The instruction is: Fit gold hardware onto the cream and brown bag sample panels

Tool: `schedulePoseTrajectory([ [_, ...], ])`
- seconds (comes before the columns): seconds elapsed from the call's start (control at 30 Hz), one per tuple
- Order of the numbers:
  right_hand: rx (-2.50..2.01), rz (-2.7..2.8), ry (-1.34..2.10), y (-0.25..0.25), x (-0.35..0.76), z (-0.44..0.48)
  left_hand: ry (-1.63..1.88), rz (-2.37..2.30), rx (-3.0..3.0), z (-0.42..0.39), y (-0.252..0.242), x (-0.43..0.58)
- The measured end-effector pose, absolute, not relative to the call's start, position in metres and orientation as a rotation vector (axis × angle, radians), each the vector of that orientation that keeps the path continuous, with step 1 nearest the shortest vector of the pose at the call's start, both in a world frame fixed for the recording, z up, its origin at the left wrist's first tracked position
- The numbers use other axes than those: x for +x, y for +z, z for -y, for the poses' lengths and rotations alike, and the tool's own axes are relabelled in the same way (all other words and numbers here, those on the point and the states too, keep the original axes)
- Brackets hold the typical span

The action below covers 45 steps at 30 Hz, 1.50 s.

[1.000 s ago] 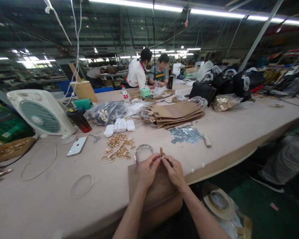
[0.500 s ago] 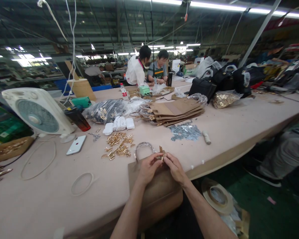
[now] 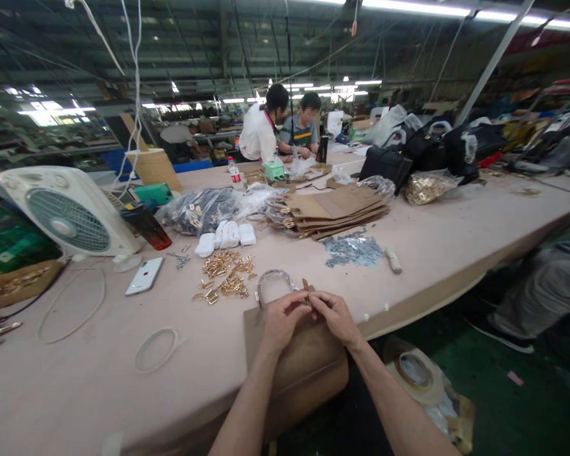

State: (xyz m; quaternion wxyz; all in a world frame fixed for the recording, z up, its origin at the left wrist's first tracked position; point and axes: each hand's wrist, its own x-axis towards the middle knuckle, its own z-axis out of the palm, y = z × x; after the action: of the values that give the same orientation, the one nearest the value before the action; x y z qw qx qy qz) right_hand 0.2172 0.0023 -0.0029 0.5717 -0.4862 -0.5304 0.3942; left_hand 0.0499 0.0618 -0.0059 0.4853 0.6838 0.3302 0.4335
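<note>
A tan leather bag (image 3: 299, 364) lies at the table's near edge, hanging partly over it. My left hand (image 3: 279, 320) and my right hand (image 3: 335, 316) meet at its top edge, fingers pinched together on a small gold metal fitting (image 3: 306, 286) beside the bag's plastic-wrapped handle (image 3: 273, 278). Loose gold fittings (image 3: 225, 275) are scattered just left of the handle.
A white fan (image 3: 64, 212), a dark red cup (image 3: 147, 228), a white phone (image 3: 145, 276) and cord loops (image 3: 156, 349) lie to the left. Stacked tan bags (image 3: 335, 212), grey metal bits (image 3: 351, 249) and black handbags (image 3: 408, 158) sit further back. Two people work at the far end. Tape rolls (image 3: 415, 373) lie on the floor.
Both hands stay pinched at the bag's top edge with only slight finger shifts. The view has tilted a little.
</note>
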Motion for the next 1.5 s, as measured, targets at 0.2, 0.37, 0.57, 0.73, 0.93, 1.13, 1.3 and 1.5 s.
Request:
schedulePoseTrajectory([
  [0.2, -1.154, 1.266, 0.931, -0.007, 0.221, -0.003, 1.079, -0.788, 1.680, -0.062, -0.009, 0.050],
  [0.37, -1.155, 1.274, 0.949, -0.009, 0.223, -0.003, 1.070, -0.793, 1.670, -0.063, -0.010, 0.050],
  [0.57, -1.155, 1.235, 0.949, -0.006, 0.221, -0.004, 1.005, -0.741, 1.608, -0.062, -0.008, 0.051],
  [0.73, -1.122, 1.238, 0.957, -0.004, 0.219, -0.004, 0.982, -0.728, 1.583, -0.062, -0.005, 0.050],
  [0.93, -1.137, 1.241, 0.969, -0.006, 0.218, -0.004, 1.083, -0.788, 1.675, -0.062, -0.009, 0.052],
  [1.13, -1.119, 1.210, 1.009, -0.016, 0.220, -0.006, 1.085, -0.796, 1.742, -0.061, -0.009, 0.052],
  [1.3, -1.127, 1.201, 1.007, -0.023, 0.221, -0.006, 1.078, -0.794, 1.747, -0.062, -0.014, 0.051],
  [1.5, -1.129, 1.208, 1.028, -0.023, 0.221, -0.006, 1.064, -0.820, 1.722, -0.063, -0.014, 0.052],
])
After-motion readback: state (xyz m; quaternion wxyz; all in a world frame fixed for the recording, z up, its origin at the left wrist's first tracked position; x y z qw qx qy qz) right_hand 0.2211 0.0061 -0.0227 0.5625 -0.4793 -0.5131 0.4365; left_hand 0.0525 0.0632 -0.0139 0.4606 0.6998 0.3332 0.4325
